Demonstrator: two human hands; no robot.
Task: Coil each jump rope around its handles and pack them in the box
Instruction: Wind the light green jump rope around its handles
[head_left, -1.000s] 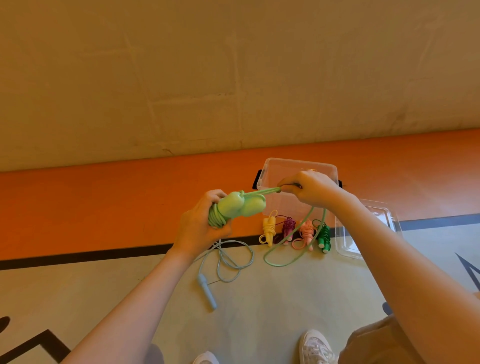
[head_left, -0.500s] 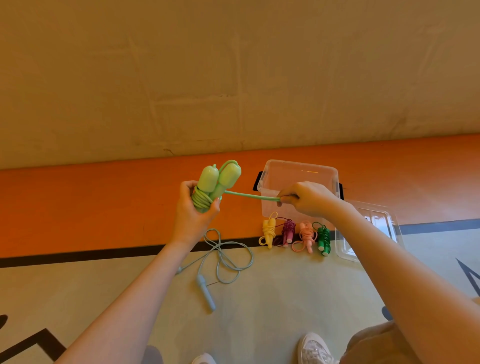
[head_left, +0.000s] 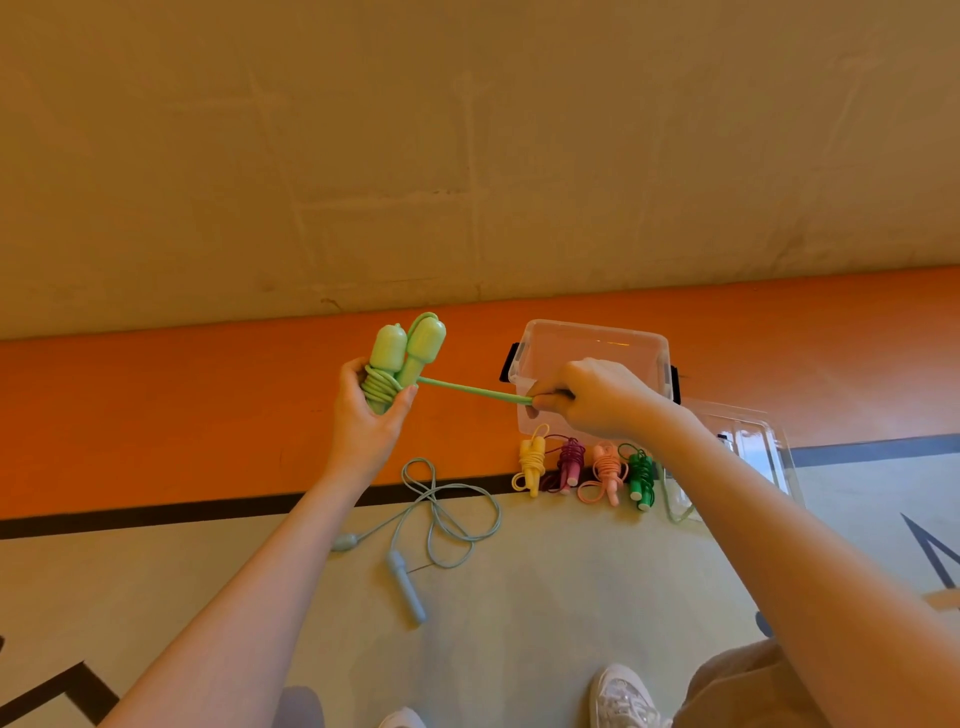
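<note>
My left hand (head_left: 366, 415) grips the two light green handles (head_left: 410, 348) of a jump rope, held upright with cord wound round their lower part. My right hand (head_left: 587, 397) pinches the taut light green cord (head_left: 475, 391) stretched to the right of the handles. The clear plastic box (head_left: 592, 332) stands open on the floor behind my right hand. Coiled ropes lie in a row in front of it: yellow (head_left: 532, 462), purple (head_left: 569, 462), pink (head_left: 605, 470) and dark green (head_left: 640, 475). A loose blue-grey rope (head_left: 441, 514) lies uncoiled on the floor.
The clear box lid (head_left: 753, 441) lies on the floor to the right of the box. An orange floor band with a black line runs below the beige wall. My white shoes (head_left: 621, 696) show at the bottom edge.
My left hand has turned the green handles from lying sideways to upright and lifted them leftward. My right hand dropped slightly, drawing the cord out straight and taut.
</note>
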